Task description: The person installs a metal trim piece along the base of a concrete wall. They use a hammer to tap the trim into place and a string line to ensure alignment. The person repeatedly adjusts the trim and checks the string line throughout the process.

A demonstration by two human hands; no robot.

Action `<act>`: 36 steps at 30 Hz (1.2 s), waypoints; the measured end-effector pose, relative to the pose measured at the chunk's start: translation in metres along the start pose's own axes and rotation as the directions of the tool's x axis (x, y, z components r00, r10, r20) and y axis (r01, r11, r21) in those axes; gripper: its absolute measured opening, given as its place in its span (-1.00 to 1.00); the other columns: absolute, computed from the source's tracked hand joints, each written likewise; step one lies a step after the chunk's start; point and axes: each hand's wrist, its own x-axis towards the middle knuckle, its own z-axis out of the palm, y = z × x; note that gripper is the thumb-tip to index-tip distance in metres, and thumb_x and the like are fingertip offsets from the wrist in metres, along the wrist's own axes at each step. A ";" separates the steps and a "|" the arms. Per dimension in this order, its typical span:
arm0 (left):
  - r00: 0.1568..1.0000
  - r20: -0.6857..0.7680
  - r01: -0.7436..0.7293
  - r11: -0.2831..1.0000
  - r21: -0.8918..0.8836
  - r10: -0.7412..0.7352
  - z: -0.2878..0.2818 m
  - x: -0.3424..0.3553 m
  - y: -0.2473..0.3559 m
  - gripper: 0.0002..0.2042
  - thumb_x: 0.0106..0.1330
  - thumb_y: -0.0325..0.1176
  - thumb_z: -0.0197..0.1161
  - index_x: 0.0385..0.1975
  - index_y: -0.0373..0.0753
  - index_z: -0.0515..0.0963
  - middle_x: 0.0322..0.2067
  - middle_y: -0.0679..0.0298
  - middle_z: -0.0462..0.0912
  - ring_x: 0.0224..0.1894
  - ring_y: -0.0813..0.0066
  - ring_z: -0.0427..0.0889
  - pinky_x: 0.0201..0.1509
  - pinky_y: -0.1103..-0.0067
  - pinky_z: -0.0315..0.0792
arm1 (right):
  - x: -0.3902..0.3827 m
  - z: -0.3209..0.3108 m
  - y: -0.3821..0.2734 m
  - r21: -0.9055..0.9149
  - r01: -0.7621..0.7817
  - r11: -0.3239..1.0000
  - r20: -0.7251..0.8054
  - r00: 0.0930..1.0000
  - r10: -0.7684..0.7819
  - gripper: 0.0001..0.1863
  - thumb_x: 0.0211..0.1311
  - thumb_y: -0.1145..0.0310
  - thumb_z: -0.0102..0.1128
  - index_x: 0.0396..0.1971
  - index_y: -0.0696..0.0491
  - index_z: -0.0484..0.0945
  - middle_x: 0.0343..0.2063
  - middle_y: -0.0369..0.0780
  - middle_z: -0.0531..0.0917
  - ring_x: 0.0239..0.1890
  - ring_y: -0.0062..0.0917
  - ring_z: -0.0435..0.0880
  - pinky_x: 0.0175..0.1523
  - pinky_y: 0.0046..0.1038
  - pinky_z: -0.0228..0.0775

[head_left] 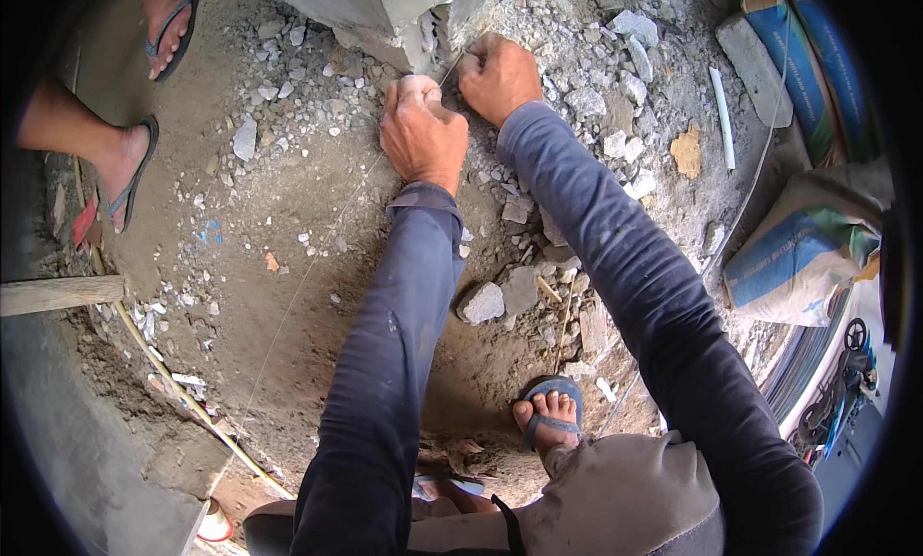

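Observation:
Both my hands are raised close together at the foot of a grey concrete column (370, 10) with a broken lower corner. My left hand (421, 133) is closed, thumb against bent fingers, pinching a thin string (315, 264) that runs down over the dirt to the lower left. My right hand (502, 78), a little farther and to the right, is also closed, its fingertips at the column's chipped corner. A short length of the string spans the gap between the two hands. The fingertips of both hands are partly hidden.
Broken concrete rubble (586, 102) covers the ground around the column. Another person's sandalled foot (130, 171) stands at the left, near a wooden board (62, 294). Cement bags (788, 253) and a white plastic piece (722, 118) lie at the right. My own sandalled foot (553, 417) is below.

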 end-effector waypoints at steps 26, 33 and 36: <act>0.998 0.033 0.055 0.993 0.100 -0.059 0.006 -0.001 0.006 -0.89 0.17 -0.53 0.21 -0.32 -0.26 0.60 -0.32 0.08 0.67 -0.20 -0.01 0.67 -0.10 0.20 0.47 | 0.022 -0.031 0.015 0.663 -0.468 0.584 0.469 0.868 0.163 -0.82 0.37 0.44 0.07 -0.13 0.15 0.58 -0.26 -0.09 0.75 -0.36 -0.43 0.82 -0.62 -0.54 0.35; 0.993 0.039 0.110 0.991 0.081 -0.114 0.007 0.002 0.009 -0.86 0.09 -0.59 0.19 -0.35 -0.27 0.60 -0.28 0.07 0.67 -0.21 -0.03 0.67 -0.14 0.20 0.48 | 0.020 -0.026 0.020 0.679 -0.452 0.578 0.485 0.868 0.109 -0.84 0.32 0.52 0.02 -0.15 0.12 0.54 -0.36 -0.15 0.72 -0.45 -0.48 0.78 -0.61 -0.54 0.37; 0.976 0.033 0.215 0.976 0.030 -0.216 0.013 0.002 0.015 -0.86 0.04 -0.61 0.19 -0.40 -0.29 0.58 -0.29 0.06 0.65 -0.23 -0.04 0.66 -0.17 0.21 0.48 | 0.021 -0.027 0.025 0.695 -0.494 0.523 0.531 0.843 0.089 -0.83 0.30 0.53 0.00 -0.17 0.11 0.53 -0.44 -0.19 0.69 -0.56 -0.52 0.70 -0.63 -0.54 0.33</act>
